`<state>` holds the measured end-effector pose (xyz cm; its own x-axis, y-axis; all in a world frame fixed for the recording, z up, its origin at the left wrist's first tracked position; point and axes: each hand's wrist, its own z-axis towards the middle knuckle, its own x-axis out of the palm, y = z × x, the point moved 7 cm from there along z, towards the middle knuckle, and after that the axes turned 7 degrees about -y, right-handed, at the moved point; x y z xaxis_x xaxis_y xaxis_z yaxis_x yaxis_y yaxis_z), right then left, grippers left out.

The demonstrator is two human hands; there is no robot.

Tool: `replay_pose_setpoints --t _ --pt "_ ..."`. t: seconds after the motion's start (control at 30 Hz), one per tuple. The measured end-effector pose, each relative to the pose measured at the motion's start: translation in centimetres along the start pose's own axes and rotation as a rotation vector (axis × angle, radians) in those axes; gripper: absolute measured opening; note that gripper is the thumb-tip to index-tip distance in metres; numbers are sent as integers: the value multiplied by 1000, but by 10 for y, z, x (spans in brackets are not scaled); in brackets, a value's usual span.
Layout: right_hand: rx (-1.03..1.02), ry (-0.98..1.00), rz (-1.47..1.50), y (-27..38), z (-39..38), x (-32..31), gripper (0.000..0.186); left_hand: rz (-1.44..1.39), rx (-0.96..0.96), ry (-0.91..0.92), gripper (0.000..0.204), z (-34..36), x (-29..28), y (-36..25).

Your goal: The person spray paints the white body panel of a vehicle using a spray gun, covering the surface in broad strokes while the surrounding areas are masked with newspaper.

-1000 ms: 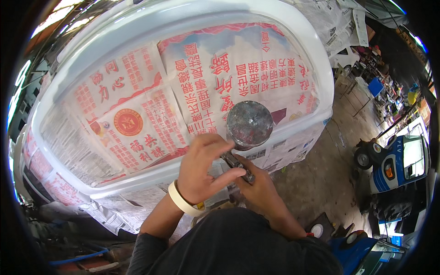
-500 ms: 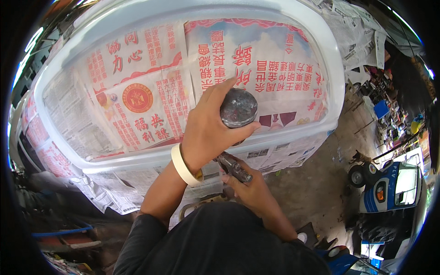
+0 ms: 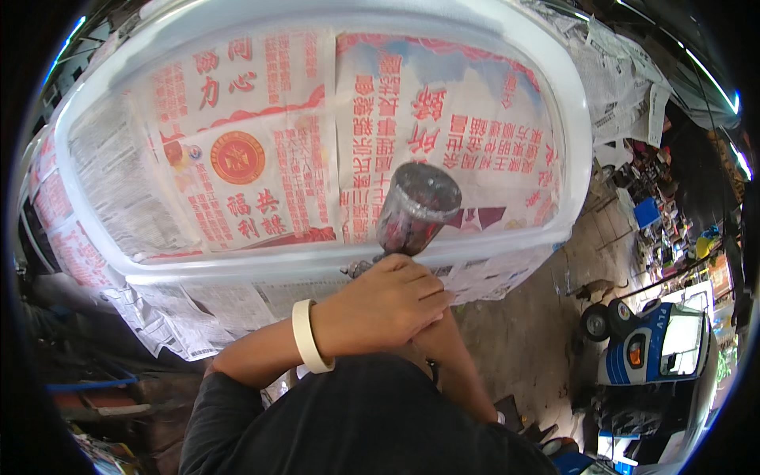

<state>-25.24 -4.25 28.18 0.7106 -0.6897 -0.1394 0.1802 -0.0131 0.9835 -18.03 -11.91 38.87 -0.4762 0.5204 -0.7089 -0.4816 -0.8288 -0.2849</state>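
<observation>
Dark-grey metal forms the stained round cup of a silvery spray gun, tilted just beyond the left hand, which has quit it to curl over the gun's body by the right hand, seemingly shifting work there, both holds too hidden to tell.

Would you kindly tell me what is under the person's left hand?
Part of the right hand and a metal fitting show from under the left hand, near the dark cup. The rest of the right hand, and anything it grips, is covered.
</observation>
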Motion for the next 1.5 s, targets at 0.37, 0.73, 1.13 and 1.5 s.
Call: replay_pose_setpoints --t 0.37,0.73,1.13,1.5 --pt "222 65 48 -32 -6 8 10 -59 -23 138 26 -2 7 10" --pt "-181 -41 -74 39 22 -26 21 -69 -74 -279 41 3 -29 -1" --pt "20 -468 -143 95 32 -66 35 -1566 -725 18 29 -18 140 27" --pt "-67 -450 -86 91 28 -66 39 -1552 -673 94 29 -19 157 35"
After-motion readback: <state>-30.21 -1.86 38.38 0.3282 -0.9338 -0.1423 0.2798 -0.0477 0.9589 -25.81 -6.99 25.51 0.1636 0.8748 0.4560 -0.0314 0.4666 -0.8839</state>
